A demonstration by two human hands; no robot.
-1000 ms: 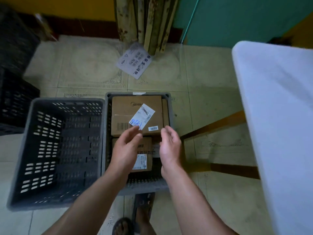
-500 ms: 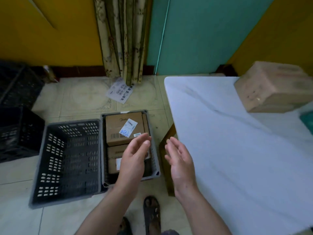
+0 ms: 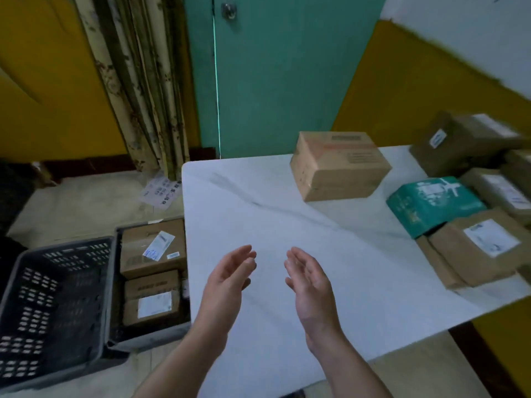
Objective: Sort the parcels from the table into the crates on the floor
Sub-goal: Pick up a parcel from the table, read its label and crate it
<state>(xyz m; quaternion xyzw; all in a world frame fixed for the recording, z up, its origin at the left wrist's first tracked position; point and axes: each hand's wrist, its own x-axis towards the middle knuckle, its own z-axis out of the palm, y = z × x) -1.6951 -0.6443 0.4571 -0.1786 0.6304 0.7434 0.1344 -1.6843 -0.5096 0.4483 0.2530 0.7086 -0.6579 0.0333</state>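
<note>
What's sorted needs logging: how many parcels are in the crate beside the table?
2: far parcel at the grey crate's back end, near parcel before it; the table may hide more.

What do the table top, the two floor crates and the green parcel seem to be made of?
Table top: smooth white stone or marble-look laminate, going by its faint grey veins; which one is unclear. Empty crate and crate with parcels: matt grey moulded plastic, judging by the slotted walls. Green parcel: probably printed film or paper wrap with rounded corners; blur leaves it open.
</note>
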